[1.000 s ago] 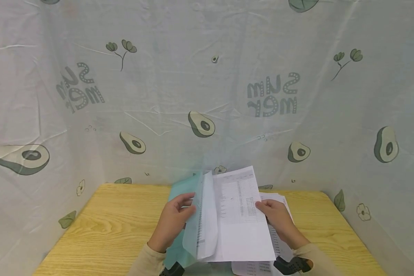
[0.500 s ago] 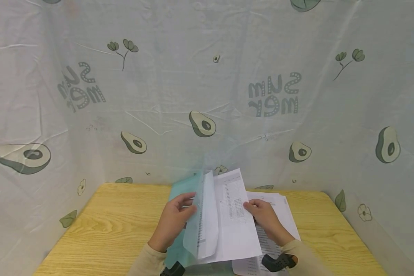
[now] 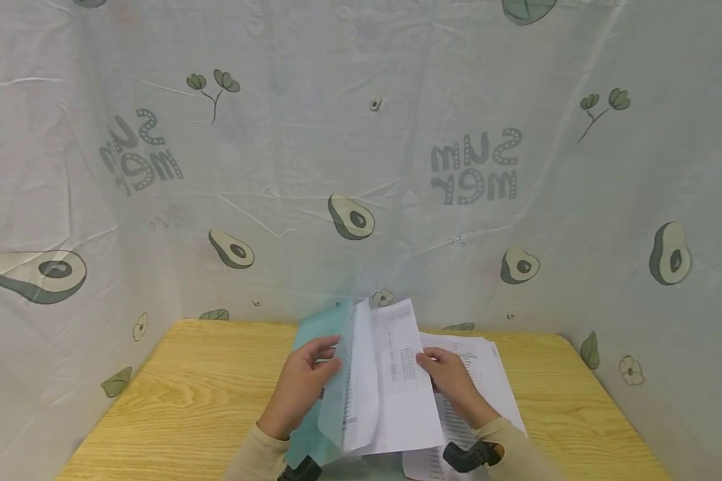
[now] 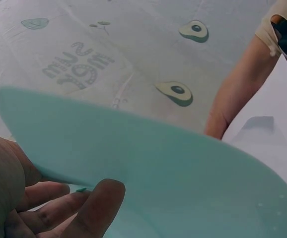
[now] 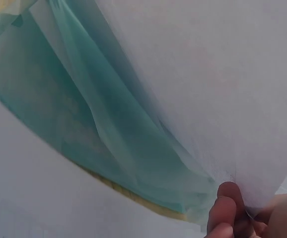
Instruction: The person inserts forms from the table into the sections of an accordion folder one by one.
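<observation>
A translucent teal plastic folder [image 3: 320, 325] stands spread at the table's middle, with white printed pages [image 3: 366, 387] inside its front cover. My left hand [image 3: 297, 387] holds that cover from the left; in the left wrist view the thumb and fingers meet at the folder's [image 4: 158, 158] edge. Between thumb and fingers my right hand [image 3: 457, 384] pinches the right edge of a printed paper sheet [image 3: 403, 421]. The sheet's left part is hidden behind the pages in the folder. From the right wrist, the sheet's [image 5: 213, 89] blank back shows beside the teal plastic [image 5: 118, 129].
More printed papers [image 3: 493, 387] lie in a stack on the wooden table [image 3: 204, 387], under and beyond my right hand. A pale curtain [image 3: 289, 153] with avocado prints hangs behind the table and along both sides.
My right hand has moved left with the sheet, bringing more of it behind the folder's pages and uncovering more of the paper stack. The left hand has stayed in place.
</observation>
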The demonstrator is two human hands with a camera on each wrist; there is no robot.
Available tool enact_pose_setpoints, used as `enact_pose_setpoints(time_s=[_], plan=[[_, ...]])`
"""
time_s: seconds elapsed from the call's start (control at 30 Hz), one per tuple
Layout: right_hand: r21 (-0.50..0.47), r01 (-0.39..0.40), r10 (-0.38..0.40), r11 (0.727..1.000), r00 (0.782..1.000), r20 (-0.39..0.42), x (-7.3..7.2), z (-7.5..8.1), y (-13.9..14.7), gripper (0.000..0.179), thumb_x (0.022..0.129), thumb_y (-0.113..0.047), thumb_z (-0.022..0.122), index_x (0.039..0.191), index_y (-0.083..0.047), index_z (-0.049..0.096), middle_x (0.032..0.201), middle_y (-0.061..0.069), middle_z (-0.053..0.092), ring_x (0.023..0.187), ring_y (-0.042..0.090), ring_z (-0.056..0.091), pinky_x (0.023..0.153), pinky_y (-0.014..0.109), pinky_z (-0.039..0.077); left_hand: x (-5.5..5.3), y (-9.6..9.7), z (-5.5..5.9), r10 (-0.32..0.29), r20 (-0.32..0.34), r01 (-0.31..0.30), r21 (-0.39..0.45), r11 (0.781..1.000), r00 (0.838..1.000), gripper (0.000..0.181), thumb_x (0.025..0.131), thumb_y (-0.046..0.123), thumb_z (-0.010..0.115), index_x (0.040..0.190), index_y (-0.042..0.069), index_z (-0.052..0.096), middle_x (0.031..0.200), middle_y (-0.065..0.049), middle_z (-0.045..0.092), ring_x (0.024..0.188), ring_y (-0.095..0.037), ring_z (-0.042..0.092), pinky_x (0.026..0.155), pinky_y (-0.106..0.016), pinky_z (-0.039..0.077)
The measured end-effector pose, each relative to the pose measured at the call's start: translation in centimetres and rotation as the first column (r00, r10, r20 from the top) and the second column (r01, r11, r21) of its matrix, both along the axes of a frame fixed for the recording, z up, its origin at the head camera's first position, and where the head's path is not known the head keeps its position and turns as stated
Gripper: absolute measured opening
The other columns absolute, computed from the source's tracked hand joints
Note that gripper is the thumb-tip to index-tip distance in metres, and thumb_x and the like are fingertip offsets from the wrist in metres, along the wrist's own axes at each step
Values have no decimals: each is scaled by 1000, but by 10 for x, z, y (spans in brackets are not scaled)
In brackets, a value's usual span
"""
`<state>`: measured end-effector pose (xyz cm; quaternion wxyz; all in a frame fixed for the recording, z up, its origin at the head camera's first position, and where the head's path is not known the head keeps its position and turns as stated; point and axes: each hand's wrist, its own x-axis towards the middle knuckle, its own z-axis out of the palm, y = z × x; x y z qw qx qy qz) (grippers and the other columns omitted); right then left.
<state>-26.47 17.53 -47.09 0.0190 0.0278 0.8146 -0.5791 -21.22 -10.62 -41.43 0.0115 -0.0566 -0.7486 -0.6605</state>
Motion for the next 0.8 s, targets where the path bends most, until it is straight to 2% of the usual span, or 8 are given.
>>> enact_pose_setpoints(time_s=[0.2, 0.37, 0.53, 0.8], plan=[[32, -42, 41, 999, 999, 20, 0, -1, -12, 35, 105, -28, 60, 125, -1, 69, 100, 8, 74, 79, 21, 71, 67, 36, 59, 0, 0, 0, -3, -9, 3, -17, 1000, 1000, 42, 98, 14, 67, 140, 9, 63, 121, -14, 68, 90, -19, 66, 55, -28, 47], [77, -46, 38, 996, 994, 102, 6, -1, -7, 36, 103, -26, 61, 122, 3, 67, 92, 8, 70, 75, 19, 66, 65, 33, 57, -1, 0, -2, -2, -8, 1, -16, 1000, 1000, 42, 98, 14, 67, 139, 9, 64, 120, -14, 68, 89, -20, 66, 55, -28, 47], [72, -85, 72, 994, 982, 172, 17, -3, 6, 31, 101, -23, 63, 114, 4, 66, 87, 8, 70, 70, 18, 64, 64, 31, 54, -2, -1, -3, -5, -7, 5, -12, 1000, 1000, 42, 98, 14, 67, 139, 8, 63, 119, -14, 68, 87, -19, 65, 54, -27, 46], [44, -161, 151, 986, 974, 170, 27, -1, 8, 28, 98, -27, 68, 104, 1, 69, 83, 7, 68, 68, 16, 61, 63, 29, 53, -1, -1, -3, 0, -14, 0, -11, 1000, 1000, 41, 98, 13, 67, 138, 9, 64, 118, -14, 69, 86, -19, 65, 53, -27, 46]])
